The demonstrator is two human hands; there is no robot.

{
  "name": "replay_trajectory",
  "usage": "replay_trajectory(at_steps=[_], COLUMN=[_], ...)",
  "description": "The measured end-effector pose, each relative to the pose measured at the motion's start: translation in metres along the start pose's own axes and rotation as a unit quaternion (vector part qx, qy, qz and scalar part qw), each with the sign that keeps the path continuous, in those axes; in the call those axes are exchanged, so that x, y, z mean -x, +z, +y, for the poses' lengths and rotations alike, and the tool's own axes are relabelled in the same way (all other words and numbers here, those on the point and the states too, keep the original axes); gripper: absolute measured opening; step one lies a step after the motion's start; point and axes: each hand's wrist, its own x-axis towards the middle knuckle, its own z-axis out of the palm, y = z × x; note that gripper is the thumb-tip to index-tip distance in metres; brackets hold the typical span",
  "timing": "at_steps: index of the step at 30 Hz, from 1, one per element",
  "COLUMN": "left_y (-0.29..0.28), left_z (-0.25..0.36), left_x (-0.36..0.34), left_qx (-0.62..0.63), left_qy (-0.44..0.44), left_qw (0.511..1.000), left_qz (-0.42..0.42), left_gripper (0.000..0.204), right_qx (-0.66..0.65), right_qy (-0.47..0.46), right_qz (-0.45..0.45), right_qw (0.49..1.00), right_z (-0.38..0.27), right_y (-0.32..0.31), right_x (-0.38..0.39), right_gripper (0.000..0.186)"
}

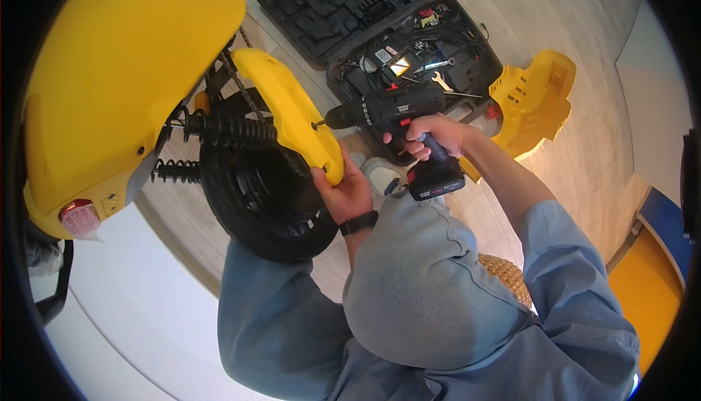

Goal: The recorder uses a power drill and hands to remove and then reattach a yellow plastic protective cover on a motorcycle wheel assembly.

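Note:
My right hand point(442, 135) is wrapped round the grip of a black cordless drill point(401, 104) with a red trigger. The drill lies level, its chuck pointing left, and its bit meets a small dark hole or screw on the yellow chain guard point(281, 101). Around the lower end of that guard, my left hand point(348, 193) is closed, thumb on its face, with a dark band on the wrist. Behind the guard are a black tyre point(274, 244), a chain point(250, 100) and black coil springs point(232, 129) of a yellow-bodied vehicle point(139, 58).
Beyond the drill, an open black tool case point(350, 14) holds wrenches, cables and small parts. Another yellow moulded cover point(537, 101) rests on the floor to its right. My knee point(416, 284) is raised close below the drill. A woven seat point(504, 278) shows beneath me.

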Motion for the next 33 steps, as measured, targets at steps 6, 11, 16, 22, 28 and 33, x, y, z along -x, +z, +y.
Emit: replay_trajectory(at_steps=[6,11,16,22,28,33], left_y=[-0.004,-0.003,0.001,0.000,-0.006,-0.006], left_z=[0.002,0.002,-0.002,-0.001,0.000,0.000], left_x=[-0.001,-0.002,0.000,0.000,-0.001,0.000], left_qx=[0.029,0.042,0.037,0.039,0.048,0.058], left_qy=[-0.003,-0.002,0.017,0.012,0.000,-0.006], left_qw=[0.999,0.999,0.999,0.999,0.999,0.998], left_qz=[0.017,0.027,0.033,0.023,0.020,0.026], left_gripper=[0.057,0.056,0.053,0.051,0.053,0.052], right_qx=[0.036,0.035,0.029,0.013,0.006,0.027], right_qy=[-0.009,-0.009,-0.011,0.012,0.024,0.022], right_qz=[-0.031,-0.038,-0.045,-0.023,-0.047,-0.054], right_qw=[0.999,0.999,0.998,1.000,0.999,0.998], right_z=[-0.006,-0.004,-0.006,-0.003,-0.009,-0.015], right_y=[0.004,0.001,0.006,-0.004,-0.002,0.002], right_x=[0.003,0.001,0.004,0.002,0.001,0.000], right_gripper=[0.039,0.041,0.032,0.041,0.030,0.034])
